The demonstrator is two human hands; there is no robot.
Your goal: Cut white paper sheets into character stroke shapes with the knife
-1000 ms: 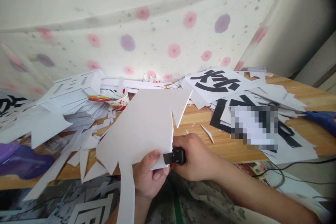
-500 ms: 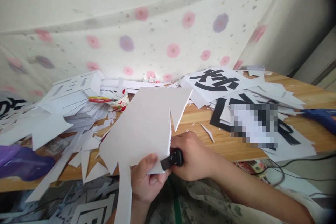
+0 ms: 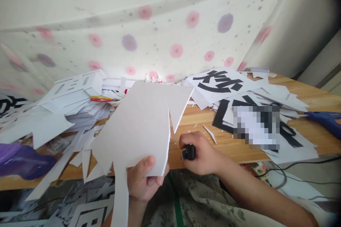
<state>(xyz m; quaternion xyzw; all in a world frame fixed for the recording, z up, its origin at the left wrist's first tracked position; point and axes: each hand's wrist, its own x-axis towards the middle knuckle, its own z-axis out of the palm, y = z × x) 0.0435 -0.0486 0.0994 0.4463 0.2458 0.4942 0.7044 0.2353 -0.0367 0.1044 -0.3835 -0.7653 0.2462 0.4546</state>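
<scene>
My left hand (image 3: 145, 181) grips the lower edge of a large white foam board piece (image 3: 138, 124), thumb on the near face and fingers behind. The board has an irregular outline, a pointed flap at its right and a long strip hanging down at its left. Its right edge looks rough. Closed around a black utility knife (image 3: 189, 152), my right hand (image 3: 202, 154) is just right of that edge, apart from it. Most of the knife's handle is hidden in the fist, and its blade hardly shows.
Cut white scraps (image 3: 87, 159) and a stack of boards (image 3: 77, 88) cover the left side. A purple object (image 3: 32, 163) lies at the left edge. Sheets with black characters (image 3: 218, 81) and a blue-handled tool (image 3: 326, 118) lie right on the wooden table (image 3: 186, 117). Cables (image 3: 301, 163) hang below.
My right hand has moved right with the knife, away from the board's edge; the blade no longer overlaps the board. My left hand and the board have shifted slightly left.
</scene>
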